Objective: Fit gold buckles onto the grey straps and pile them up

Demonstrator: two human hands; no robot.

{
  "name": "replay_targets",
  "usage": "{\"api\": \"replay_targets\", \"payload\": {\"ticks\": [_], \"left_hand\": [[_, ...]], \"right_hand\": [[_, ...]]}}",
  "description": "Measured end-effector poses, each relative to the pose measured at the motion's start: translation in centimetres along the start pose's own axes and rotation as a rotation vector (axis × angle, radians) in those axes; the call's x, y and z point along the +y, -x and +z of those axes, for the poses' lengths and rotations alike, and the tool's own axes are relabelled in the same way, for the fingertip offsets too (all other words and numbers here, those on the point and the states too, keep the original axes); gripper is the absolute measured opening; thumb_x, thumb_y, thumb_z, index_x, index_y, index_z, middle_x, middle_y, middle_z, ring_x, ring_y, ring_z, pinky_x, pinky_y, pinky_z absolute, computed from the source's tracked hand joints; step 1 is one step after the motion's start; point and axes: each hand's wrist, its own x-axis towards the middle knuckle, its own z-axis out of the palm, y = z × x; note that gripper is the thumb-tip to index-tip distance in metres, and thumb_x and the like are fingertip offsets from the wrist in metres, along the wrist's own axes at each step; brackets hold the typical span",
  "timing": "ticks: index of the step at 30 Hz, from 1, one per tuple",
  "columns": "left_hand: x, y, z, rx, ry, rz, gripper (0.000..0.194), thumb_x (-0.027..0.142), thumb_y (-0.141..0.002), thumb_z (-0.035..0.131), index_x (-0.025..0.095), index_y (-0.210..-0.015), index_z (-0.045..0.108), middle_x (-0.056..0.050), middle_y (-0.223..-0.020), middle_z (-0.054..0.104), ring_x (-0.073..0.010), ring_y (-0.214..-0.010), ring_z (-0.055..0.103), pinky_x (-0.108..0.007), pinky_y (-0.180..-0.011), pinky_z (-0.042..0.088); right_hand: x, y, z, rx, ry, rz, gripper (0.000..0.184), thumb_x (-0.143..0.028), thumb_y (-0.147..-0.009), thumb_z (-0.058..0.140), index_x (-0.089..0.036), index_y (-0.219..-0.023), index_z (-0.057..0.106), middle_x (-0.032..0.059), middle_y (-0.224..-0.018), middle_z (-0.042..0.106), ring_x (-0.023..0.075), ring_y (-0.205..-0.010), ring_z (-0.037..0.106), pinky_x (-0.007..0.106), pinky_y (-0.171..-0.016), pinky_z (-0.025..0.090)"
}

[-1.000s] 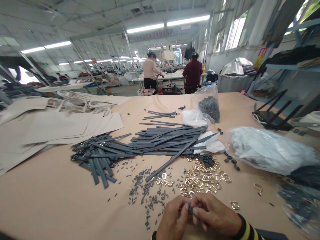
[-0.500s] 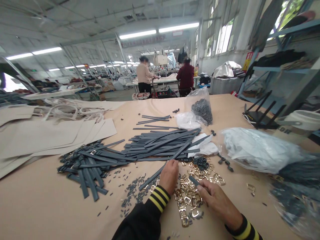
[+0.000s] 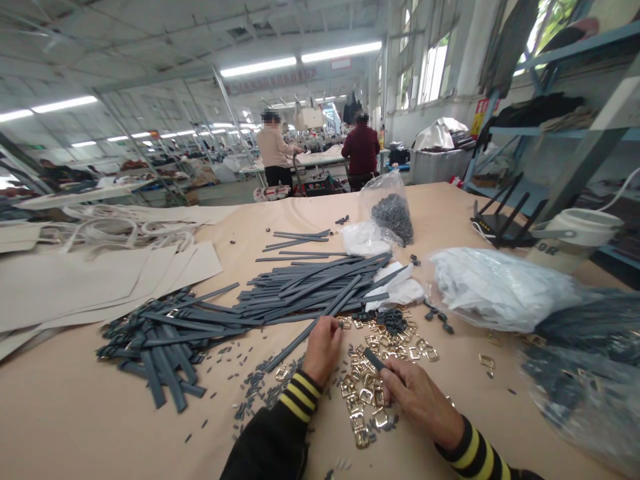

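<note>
The right hand (image 3: 420,400) pinches a short grey strap (image 3: 376,362) above a heap of gold buckles (image 3: 367,393). The curled left hand (image 3: 323,350) sits just beside a long strap (image 3: 293,345) — its grip cannot be told.

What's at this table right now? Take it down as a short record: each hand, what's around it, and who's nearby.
Left hand: beside a long grey strap
Right hand: holding a short grey strap piece
Around the hands: gold-coloured buckles, small grey pieces
Surface: tan-covered worktable
Also on it: clear bag of dark rings
Nearby: two standing co-workers at a far table
</note>
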Motion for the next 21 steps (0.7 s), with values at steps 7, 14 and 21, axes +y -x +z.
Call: {"api": "replay_targets", "payload": {"ticks": [7, 14, 21], "left_hand": [[1.5, 5.9, -1.8, -0.286, 1.149, -0.433, 0.021, 0.031, -0.074, 0.059, 0.013, -0.079, 0.048, -0.005, -0.077, 0.061, -0.0098, -0.065, 0.056, -0.022, -0.063, 0.043], [2.0, 7.3, -1.3, -0.284, 1.141, -0.362, 0.021, 0.029, -0.071, 0.062, 0.012, -0.077, 0.052, -0.001, -0.068, 0.06, -0.0095, -0.062, 0.054, -0.022, -0.061, 0.041], [3.0, 8.8, 0.0, -0.267, 1.131, -0.297, 0.023, 0.027, -0.07, 0.063, 0.016, -0.082, 0.047, 0.002, -0.067, 0.055, -0.0094, -0.058, 0.053, -0.022, -0.056, 0.041]], "right_hand": [[-0.5, 0.1, 1.2, -0.032, -0.008, -0.027, 0.032, -0.034, -0.087, 0.034, -0.019, -0.059, 0.042, -0.0043, -0.051, 0.046, 0.0104, -0.049, 0.044, 0.022, -0.049, 0.033], [-0.3, 0.3, 1.1, -0.124, 0.156, -0.114, 0.032, -0.03, -0.086, 0.037, -0.018, -0.057, 0.045, -0.0047, -0.053, 0.042, 0.01, -0.052, 0.041, 0.022, -0.049, 0.028], [0.0, 0.9, 1.2, -0.227, 0.18, -0.192, 0.031, -0.033, -0.089, 0.031, -0.019, -0.065, 0.046, -0.0017, -0.061, 0.051, 0.0123, -0.057, 0.046, 0.023, -0.055, 0.032]]}}
